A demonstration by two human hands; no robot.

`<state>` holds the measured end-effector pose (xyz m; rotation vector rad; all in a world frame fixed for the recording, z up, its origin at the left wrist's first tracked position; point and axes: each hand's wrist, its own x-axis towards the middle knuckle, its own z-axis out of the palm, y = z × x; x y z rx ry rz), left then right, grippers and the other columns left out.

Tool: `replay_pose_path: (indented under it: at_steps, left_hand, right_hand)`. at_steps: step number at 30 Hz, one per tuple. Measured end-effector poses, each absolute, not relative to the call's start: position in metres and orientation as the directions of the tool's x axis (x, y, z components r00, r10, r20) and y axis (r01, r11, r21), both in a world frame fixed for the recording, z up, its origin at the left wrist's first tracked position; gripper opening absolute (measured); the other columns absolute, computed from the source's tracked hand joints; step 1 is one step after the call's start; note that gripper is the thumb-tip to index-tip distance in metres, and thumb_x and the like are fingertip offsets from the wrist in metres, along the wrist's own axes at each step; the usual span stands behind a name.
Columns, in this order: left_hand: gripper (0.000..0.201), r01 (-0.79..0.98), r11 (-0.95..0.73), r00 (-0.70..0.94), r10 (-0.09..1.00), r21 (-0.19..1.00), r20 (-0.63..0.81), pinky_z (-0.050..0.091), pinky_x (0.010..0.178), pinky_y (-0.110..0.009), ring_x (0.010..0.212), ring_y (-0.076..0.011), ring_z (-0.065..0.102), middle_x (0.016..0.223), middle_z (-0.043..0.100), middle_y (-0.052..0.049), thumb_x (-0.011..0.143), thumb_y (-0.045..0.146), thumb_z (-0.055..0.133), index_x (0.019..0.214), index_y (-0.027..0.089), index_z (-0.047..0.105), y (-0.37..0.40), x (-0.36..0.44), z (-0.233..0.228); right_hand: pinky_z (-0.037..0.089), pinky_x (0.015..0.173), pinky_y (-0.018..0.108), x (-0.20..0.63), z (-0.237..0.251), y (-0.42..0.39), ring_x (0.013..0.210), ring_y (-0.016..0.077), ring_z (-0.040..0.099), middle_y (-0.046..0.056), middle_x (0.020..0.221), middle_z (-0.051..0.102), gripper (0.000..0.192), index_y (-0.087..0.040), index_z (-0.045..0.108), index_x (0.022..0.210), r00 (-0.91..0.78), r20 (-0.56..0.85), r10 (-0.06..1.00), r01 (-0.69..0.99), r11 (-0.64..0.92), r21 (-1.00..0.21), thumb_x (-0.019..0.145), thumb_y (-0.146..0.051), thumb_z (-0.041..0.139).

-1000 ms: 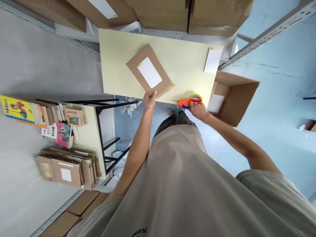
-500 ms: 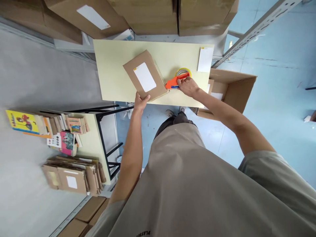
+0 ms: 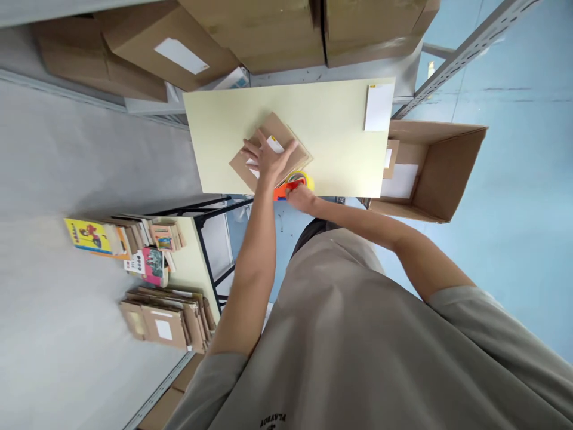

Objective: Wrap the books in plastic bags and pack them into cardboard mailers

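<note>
Pale yellow tabletop stands against metal shelving loaded with large cardboard boxes. Flat cardboard parcel, bearing a white label, lies near the front edge of the tabletop, turned at an angle. Left hand rests on top of the parcel, palm down, fingers spread, gripping nothing. Right hand is closed around the orange tape dispenser, which sits at the front edge, just beside the near corner of the parcel; contact between dispenser and parcel appears likely but is partly hidden. White label sheet lies at the far right corner. Open carton stands on the floor to the right.
</note>
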<state>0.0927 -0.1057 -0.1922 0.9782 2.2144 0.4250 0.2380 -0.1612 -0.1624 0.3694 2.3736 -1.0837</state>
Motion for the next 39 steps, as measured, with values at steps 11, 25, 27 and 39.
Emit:
replay_pose_path:
  at_steps: [11, 25, 27, 39]
  left_hand:
    - [0.128, 0.621, 0.663, -0.478, 0.743, 0.417, -0.469, 0.005, 0.141, -0.091, 0.184, -0.0578, -0.02, 0.2, 0.017, -0.023, 0.072, 0.043, 0.107, 0.183, 0.03, 0.045, -0.079, 0.109, -0.207]
    - [0.145, 0.8, 0.483, -0.253, 0.808, 0.354, -0.531, -0.012, 0.144, -0.086, 0.184, -0.0563, -0.024, 0.203, 0.008, -0.017, 0.064, 0.046, 0.114, 0.186, 0.033, 0.036, -0.088, 0.08, -0.187]
    - [0.148, 0.824, 0.428, -0.188, 0.825, 0.372, -0.534, -0.014, 0.144, -0.085, 0.183, -0.0573, -0.025, 0.203, 0.007, -0.017, 0.06, 0.044, 0.116, 0.185, 0.032, 0.038, -0.091, 0.075, -0.185]
    - [0.055, 0.842, 0.184, -0.011, 0.946, 0.508, -0.323, -0.006, 0.153, -0.071, 0.19, -0.04, -0.009, 0.204, 0.015, -0.008, 0.097, 0.035, 0.086, 0.147, 0.026, 0.067, -0.131, 0.114, -0.194]
  right_hand:
    - [0.049, 0.125, 0.053, 0.362, -0.182, -0.171, 0.141, 0.0422, 0.077, 0.039, 0.15, 0.075, 0.06, 0.008, 0.046, 0.17, -0.638, -0.662, 0.393, 0.729, 0.585, -0.355, 0.117, -0.015, 0.03]
    - [0.051, 0.121, 0.057, 0.346, -0.213, -0.1, 0.129, 0.0454, 0.08, 0.038, 0.141, 0.079, 0.06, 0.009, 0.047, 0.165, -0.602, -0.521, 0.605, 0.795, 0.514, -0.322, 0.123, -0.032, 0.036]
    - [0.05, 0.123, 0.058, 0.337, -0.217, -0.109, 0.131, 0.0456, 0.08, 0.038, 0.142, 0.079, 0.059, 0.008, 0.051, 0.164, -0.635, -0.521, 0.571, 0.769, 0.536, -0.349, 0.121, -0.03, 0.037]
    - [0.054, 0.127, 0.055, 0.272, -0.217, -0.146, 0.132, 0.0353, 0.081, 0.026, 0.142, 0.084, 0.058, -0.008, 0.064, 0.163, -0.726, -0.49, 0.481, 0.687, 0.526, -0.501, 0.114, -0.014, 0.033]
